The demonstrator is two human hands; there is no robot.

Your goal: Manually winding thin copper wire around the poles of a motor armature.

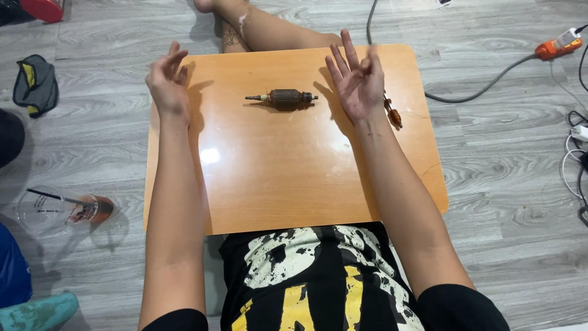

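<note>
**Motor armature lying between two raised, empty hands**

I see a small motor armature lying on its side near the far edge of an orange table, its shaft pointing left and right. It rests apart from both hands, roughly midway between them, and no fingers touch it.

My right hand is lifted just to the right of it, palm up, fingers spread apart and holding nothing. My left hand hangs over the table's left edge, well apart from the armature, fingers loosely curled and apart, also empty.

Just behind the right hand, a small copper-wound part lies on the table.

On the grey wooden floor, a clear plastic cup lies to the left, and an orange plug with a grey cable sits at upper right.
</note>
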